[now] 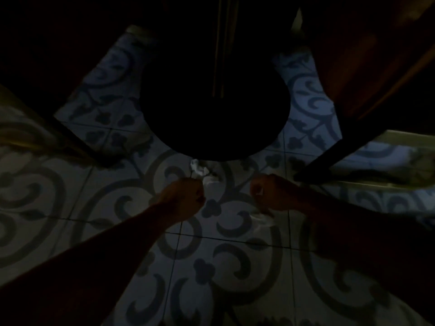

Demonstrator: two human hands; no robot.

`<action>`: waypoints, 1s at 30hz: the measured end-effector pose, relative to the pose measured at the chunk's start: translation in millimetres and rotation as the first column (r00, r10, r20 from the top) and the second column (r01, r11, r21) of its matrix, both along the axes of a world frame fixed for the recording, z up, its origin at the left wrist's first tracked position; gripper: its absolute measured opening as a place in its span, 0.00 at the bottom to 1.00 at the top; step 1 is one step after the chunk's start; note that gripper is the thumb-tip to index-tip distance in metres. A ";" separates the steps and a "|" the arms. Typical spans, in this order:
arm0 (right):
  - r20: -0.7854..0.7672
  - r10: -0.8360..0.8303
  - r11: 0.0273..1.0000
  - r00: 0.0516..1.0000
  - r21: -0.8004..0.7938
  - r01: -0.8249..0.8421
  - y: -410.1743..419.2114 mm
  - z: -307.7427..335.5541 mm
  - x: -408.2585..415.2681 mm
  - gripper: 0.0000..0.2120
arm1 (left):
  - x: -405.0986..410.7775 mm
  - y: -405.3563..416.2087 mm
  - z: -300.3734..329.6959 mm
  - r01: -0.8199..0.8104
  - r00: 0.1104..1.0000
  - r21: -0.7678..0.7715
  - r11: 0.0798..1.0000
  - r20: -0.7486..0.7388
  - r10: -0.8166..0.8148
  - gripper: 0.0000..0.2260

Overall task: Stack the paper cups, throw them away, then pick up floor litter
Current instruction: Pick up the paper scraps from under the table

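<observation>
The scene is very dark. A crumpled white piece of litter (199, 170) lies on the patterned floor tiles at the edge of a round dark table base. My left hand (184, 192) is curled just below it, fingertips touching or pinching its lower edge. My right hand (273, 192) is closed in a fist to the right, with a small pale scrap (260, 191) showing between its fingers. No paper cups are in view.
The round black table base (215, 114) with its central post fills the top middle. Dark chair or table legs (329, 156) slant in from the right and another leg (70, 137) from the left. Patterned tiles (226, 267) spread below my arms.
</observation>
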State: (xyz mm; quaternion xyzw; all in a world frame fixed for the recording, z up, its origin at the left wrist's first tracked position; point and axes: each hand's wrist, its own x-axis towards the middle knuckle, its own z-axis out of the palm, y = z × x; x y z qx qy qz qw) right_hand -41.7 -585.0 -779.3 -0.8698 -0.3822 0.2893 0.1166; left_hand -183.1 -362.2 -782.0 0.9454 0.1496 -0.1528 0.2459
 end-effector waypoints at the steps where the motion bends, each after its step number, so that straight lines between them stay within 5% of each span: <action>1: -0.002 0.053 0.998 0.999 -0.015 -0.053 -2.6 -7.5 2.1 0.07 | 4.0 0.9 -11.8 0.058 0.998 0.010 0.998 -0.010 -0.058 0.08; 7: -0.019 0.161 0.961 0.987 -0.224 -0.161 -18.1 -4.7 7.0 0.14 | 27.0 12.3 -32.6 0.339 0.935 0.036 0.940 -0.121 -0.332 0.20; 15: -0.045 0.272 0.864 0.961 -0.427 -0.265 -29.1 -5.7 -2.6 0.20 | 11.2 -0.8 -47.9 0.491 0.857 0.118 0.863 -0.243 -0.455 0.25; 21: -0.030 0.313 0.869 0.949 -0.395 -0.300 -37.5 -14.6 -6.9 0.18 | 14.4 -8.1 -49.1 0.478 0.878 0.296 0.827 -0.183 -0.442 0.26; 26: -0.033 0.346 0.893 0.938 -0.295 -0.340 -46.9 -18.7 -10.9 0.10 | 24.3 -11.0 -51.1 0.450 0.890 0.269 0.852 -0.216 -0.401 0.28; 30: -0.103 0.331 0.869 0.938 -0.354 -0.346 -41.8 -16.2 -16.7 0.15 | 27.4 -9.4 -54.6 0.478 0.861 0.223 0.849 -0.310 -0.403 0.30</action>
